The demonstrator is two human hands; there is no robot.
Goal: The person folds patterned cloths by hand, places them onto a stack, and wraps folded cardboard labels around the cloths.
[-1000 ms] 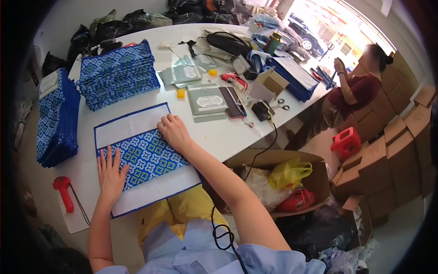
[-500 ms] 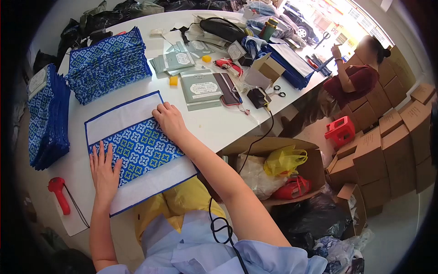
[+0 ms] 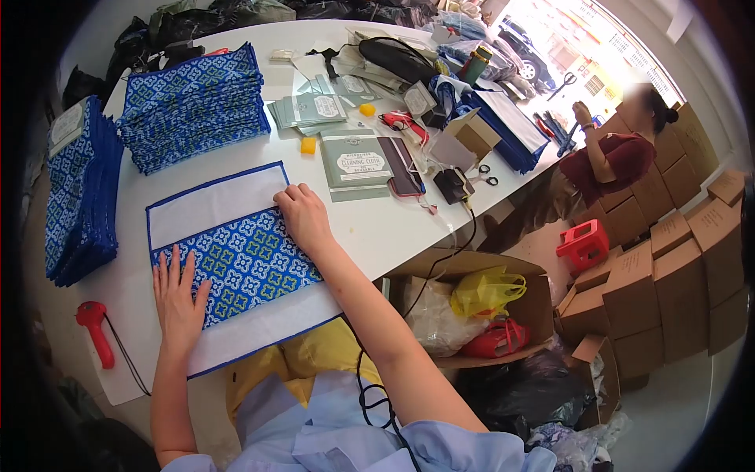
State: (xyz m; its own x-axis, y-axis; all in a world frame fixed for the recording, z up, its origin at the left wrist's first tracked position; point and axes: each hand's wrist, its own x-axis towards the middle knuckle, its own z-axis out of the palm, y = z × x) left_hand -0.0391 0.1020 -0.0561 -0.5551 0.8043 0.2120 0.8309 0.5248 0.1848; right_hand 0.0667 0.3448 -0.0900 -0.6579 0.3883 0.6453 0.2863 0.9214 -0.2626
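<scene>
A cleaning cloth [image 3: 248, 259] lies on the white table in front of me, white with a blue border and a blue, green and white patterned panel across its middle. My left hand [image 3: 181, 295] rests flat on the cloth's left part, fingers spread over the panel. At the right edge of the cloth, where the panel's upper edge ends, my right hand [image 3: 305, 216] has its fingers bent and pinched on the fabric. Its thumb and the gripped edge are largely hidden.
Two stacks of patterned cloths [image 3: 197, 110] [image 3: 82, 197] stand to the left. Labelled cleaning-cloth packs [image 3: 354, 165], scissors [image 3: 486, 175] and a red-handled tool [image 3: 96, 334] lie on the table. An open carton [image 3: 519, 267] sits below its right edge. Another person [image 3: 621, 157] stands beyond.
My right hand's fingers are more bent and bunched at the cloth's right edge. My left hand stays flat on the cloth. The view has shifted slightly.
</scene>
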